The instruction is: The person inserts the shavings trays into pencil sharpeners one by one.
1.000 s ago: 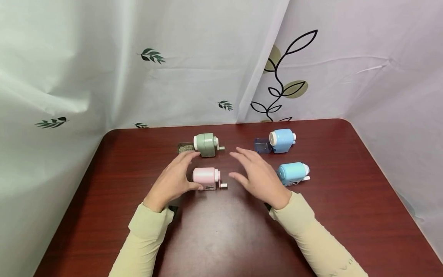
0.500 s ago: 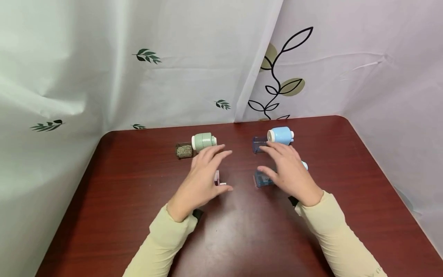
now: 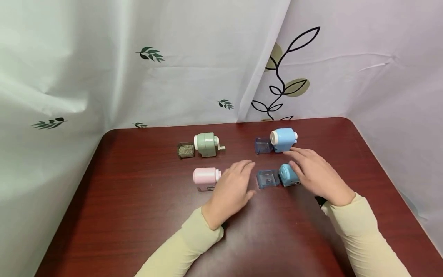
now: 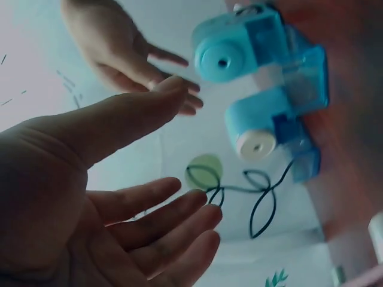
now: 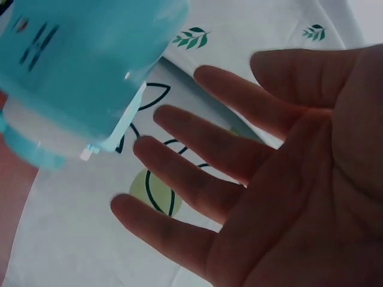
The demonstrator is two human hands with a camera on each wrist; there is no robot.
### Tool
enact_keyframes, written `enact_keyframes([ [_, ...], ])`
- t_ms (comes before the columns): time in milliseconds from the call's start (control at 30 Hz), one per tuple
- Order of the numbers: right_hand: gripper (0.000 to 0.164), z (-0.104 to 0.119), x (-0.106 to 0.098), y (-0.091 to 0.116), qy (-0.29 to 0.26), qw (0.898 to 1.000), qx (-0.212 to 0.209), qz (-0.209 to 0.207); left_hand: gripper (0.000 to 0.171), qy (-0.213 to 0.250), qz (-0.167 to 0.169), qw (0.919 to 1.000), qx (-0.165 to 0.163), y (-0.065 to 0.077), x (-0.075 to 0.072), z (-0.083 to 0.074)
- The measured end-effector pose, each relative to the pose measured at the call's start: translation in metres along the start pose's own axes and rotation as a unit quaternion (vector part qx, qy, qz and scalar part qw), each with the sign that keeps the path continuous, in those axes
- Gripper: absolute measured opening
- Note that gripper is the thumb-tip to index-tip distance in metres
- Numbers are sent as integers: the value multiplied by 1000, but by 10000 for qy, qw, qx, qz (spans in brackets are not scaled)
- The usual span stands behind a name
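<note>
Four crank pencil sharpeners would exceed the count, so several stand on the table. My left hand (image 3: 231,192) hovers right of the pink sharpener (image 3: 205,177), hiding its crank; its fingers are relaxed and hold nothing. My right hand (image 3: 320,175) is beside the turquoise sharpener (image 3: 288,175), covering its right end, with fingers extended and nothing in them. In the right wrist view the turquoise sharpener (image 5: 90,66) lies apart from the fingertips. A clear blue drawer (image 3: 267,179) sticks out at its left.
Behind stand a green sharpener (image 3: 206,145) with a shavings-filled drawer (image 3: 186,150) pulled out, and a light blue sharpener (image 3: 283,139) with its clear drawer (image 3: 263,145) out. A white curtain (image 3: 187,84) borders the table (image 3: 121,200) at the back.
Both hands have moved to the right. The left hand has passed across the pink sharpener, and the right hand has gone over to the turquoise one, uncovering its drawer.
</note>
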State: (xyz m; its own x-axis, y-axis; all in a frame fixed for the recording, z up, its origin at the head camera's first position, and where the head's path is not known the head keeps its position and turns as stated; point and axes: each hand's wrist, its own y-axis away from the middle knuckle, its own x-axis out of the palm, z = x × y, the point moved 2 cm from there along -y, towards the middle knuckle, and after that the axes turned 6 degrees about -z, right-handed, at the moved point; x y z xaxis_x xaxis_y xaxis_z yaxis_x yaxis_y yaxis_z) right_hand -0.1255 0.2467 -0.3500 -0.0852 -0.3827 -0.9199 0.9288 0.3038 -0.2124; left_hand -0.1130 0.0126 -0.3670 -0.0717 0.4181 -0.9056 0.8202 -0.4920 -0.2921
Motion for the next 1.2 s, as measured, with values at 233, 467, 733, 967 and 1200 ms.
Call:
enact_keyframes([
  [233,50,-10,-5,3,43,9990,86,433,72,-151,409,9986,-307,-10,25,-8],
  [467,63,-18,-4,8,-101,9989,-14,447,72,-215,502,9967,-608,-16,46,-14],
  [733,66,-24,0,9,-116,9988,-90,460,70,-349,664,9941,-779,-22,60,-20],
  [967,60,-26,2,9,-120,9989,-328,325,66,-401,591,9943,-795,-25,69,-17],
  [1200,49,-25,4,7,-174,9990,-338,237,53,-234,516,9952,-793,-26,74,-12],
])
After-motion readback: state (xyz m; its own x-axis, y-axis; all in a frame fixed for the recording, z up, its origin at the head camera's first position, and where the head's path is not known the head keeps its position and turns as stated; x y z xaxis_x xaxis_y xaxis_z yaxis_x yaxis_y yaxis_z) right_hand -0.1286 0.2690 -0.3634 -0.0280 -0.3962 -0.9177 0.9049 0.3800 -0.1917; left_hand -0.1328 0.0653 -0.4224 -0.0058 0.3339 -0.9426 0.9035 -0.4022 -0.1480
